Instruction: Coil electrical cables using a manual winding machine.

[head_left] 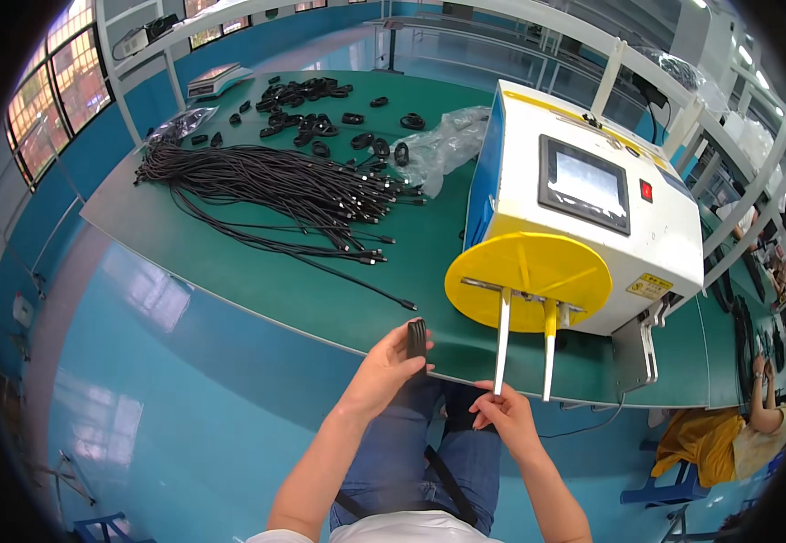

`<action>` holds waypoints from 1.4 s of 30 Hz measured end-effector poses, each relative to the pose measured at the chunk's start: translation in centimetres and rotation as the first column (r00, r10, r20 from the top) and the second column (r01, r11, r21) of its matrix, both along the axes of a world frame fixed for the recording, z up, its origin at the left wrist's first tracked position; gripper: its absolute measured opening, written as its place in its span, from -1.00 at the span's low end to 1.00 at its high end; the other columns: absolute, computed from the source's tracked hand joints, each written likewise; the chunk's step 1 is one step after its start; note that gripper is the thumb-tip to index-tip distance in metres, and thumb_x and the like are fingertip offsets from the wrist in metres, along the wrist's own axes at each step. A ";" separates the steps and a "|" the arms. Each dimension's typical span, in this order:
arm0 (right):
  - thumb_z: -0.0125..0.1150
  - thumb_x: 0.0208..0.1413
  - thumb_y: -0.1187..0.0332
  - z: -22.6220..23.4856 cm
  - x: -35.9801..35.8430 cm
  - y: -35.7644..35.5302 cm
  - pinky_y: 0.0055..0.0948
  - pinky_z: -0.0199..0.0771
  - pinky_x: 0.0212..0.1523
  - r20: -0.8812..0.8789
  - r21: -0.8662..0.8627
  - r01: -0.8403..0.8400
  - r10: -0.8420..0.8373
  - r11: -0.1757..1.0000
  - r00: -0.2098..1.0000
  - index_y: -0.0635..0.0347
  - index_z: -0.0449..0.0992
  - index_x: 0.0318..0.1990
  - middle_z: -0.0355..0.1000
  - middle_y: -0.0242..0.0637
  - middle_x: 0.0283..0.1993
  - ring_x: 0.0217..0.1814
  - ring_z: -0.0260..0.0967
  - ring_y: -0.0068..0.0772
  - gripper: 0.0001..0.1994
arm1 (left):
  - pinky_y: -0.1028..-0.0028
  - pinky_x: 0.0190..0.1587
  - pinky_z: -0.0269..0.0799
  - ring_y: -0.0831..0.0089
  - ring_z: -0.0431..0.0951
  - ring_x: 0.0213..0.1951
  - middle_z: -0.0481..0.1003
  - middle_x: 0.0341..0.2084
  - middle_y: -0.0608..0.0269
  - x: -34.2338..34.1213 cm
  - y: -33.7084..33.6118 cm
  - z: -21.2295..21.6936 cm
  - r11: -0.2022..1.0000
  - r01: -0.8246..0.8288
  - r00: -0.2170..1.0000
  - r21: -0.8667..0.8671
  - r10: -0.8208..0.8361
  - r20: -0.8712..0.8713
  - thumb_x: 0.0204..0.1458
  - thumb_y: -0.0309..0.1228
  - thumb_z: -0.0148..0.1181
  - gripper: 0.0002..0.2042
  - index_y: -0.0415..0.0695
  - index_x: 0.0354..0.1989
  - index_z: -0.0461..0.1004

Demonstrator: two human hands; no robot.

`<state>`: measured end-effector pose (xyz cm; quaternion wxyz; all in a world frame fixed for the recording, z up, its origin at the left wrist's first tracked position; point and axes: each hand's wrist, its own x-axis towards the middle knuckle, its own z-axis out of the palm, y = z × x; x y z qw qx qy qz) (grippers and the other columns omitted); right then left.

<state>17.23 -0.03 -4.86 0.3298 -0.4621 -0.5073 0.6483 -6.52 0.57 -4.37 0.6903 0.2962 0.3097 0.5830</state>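
Note:
My left hand (386, 369) is closed around a small black coiled cable (417, 338), held upright just off the table's front edge. My right hand (509, 418) is at the lower tip of a white rod (502, 348), its fingers loosely bent and apart, with nothing visible in them. That rod and a shorter yellow-and-white one (549, 353) stick out from a yellow disc (533, 258) on the front of a white winding machine (628, 262). Left of the machine lies a large bundle of straight black cables (266, 181) with metal-tipped plugs.
Several coiled black cables (298, 93) are scattered at the back of the green table (257, 276). A clear plastic bag (447, 145) lies against the machine. A scale (218, 81) stands at the far left corner. At right, another person (728, 439) sits by the bench.

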 end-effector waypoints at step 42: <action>0.09 0.03 0.64 1.4 -4.3 -0.4 -0.59 0.44 -0.50 0.027 0.248 0.065 -0.074 0.967 0.997 0.29 0.45 -0.03 0.47 -0.24 -0.38 -0.50 0.42 -0.52 -0.69 | 0.28 -0.38 0.36 0.24 0.45 -0.46 0.38 -0.54 0.29 -5.2 4.1 2.2 0.757 0.453 -0.015 0.471 0.534 -0.845 -0.10 -0.31 0.28 -0.80 -0.09 -0.40 0.40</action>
